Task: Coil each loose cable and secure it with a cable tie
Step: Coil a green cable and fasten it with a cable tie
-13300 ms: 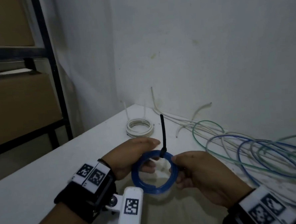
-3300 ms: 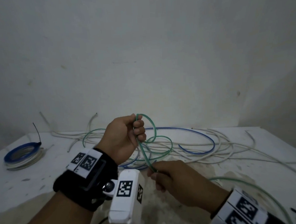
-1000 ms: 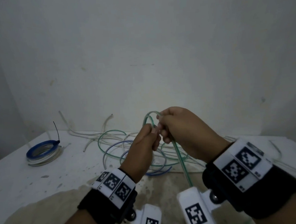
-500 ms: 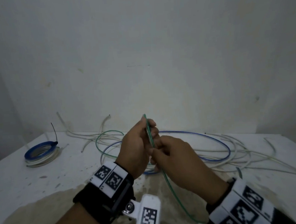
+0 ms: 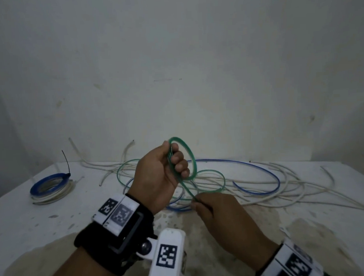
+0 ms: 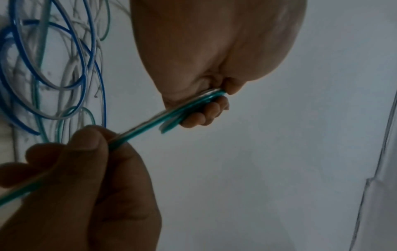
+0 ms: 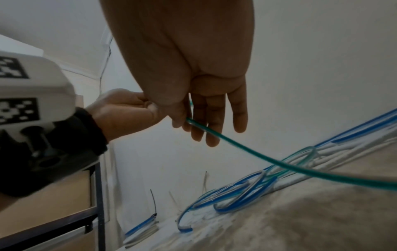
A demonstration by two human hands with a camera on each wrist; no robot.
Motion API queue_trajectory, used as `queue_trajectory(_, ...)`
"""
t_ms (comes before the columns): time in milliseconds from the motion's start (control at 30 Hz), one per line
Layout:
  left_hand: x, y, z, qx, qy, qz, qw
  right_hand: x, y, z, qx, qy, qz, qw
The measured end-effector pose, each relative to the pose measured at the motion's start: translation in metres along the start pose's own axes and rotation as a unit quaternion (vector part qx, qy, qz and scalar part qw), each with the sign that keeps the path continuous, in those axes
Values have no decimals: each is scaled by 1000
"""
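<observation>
My left hand [image 5: 174, 163] is raised above the table and grips a small green cable coil [image 5: 189, 156], with a couple of loops standing out past its fingers [image 6: 204, 115]. The green cable [image 6: 141, 130] runs down from there to my right hand [image 5: 196, 202], which pinches it between thumb [image 6: 90, 144] and forefinger, lower and to the right. In the right wrist view the green cable [image 7: 257, 161] trails on to the loose heap on the table, and my other right fingers [image 7: 212, 129] hang straight.
A tied blue coil [image 5: 48, 184] lies on a white coil [image 5: 52, 196] at the table's left, black cable tie [image 5: 65, 161] sticking up. Loose blue cable [image 5: 264, 173] and white cables [image 5: 307, 185] sprawl along the wall. A shelf frame [image 7: 97, 195] stands left of the table.
My right hand has moved down and away from the left hand, sliding along the green cable. A fresh green loop now stands out of my left hand.
</observation>
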State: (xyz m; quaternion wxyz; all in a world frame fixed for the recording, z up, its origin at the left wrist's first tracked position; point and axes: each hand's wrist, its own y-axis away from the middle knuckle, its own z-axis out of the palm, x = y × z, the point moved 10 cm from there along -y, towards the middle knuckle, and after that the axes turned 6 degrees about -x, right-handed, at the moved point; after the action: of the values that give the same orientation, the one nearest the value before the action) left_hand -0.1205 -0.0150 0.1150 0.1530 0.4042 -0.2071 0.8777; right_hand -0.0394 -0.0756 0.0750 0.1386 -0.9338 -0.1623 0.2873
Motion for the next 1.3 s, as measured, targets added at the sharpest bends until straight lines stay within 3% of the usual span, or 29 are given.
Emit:
queue_trajectory(167, -7, 8, -3, 12, -71, -19, 997, 19, 0, 1, -19, 67, 31, 997)
queue_trajectory(300, -6, 7, 2, 27, -110, 13, 993, -11, 7, -41, 168, -33, -55, 984)
queue_trajectory(367, -6, 8, 5, 39, -135, 32, 990, -22, 5, -52, 209, -61, -69, 973)
queue_trajectory(500, -13, 9, 14, 37, -150, 37, 987, -21, -7, -53, 208, -92, -15, 974)
queue_trajectory(667, -23, 9, 26, -6, -137, 14, 990, -17, -20, -50, 142, -126, 9, 982)
queue_trajectory(767, -16, 9, 19, 31, -220, 39, 974, -11, -22, -57, 106, -136, 29, 985)
queue_trajectory(833, -10, 16, 8, 92, -297, 44, 949, 1, -23, -73, 128, -189, 49, 972)
queue_trajectory(900, -35, 22, -4, 110, -297, -72, 946, 10, -24, -89, 153, -297, 46, 941)
queue_trajectory(967, -85, 36, -2, 44, -243, -270, 931, 12, -24, -98, 162, -394, 17, 905)
queue_trajectory(1033, -121, 47, 8, -23, -125, -381, 916, 9, -21, -101, 155, -460, -13, 874)
queue_trajectory(1100, -129, 35, 15, -16, 5, -358, 933, 6, -16, -97, 142, -507, -25, 850)
queue_trajectory(1167, -121, 15, 12, 36, 98, -280, 954, 6, -7, -92, 143, -526, -26, 838)
queue_trajectory(1300, -108, -9, -8, 127, 107, -166, 972, 23, 14, -88, 174, -545, -10, 820)
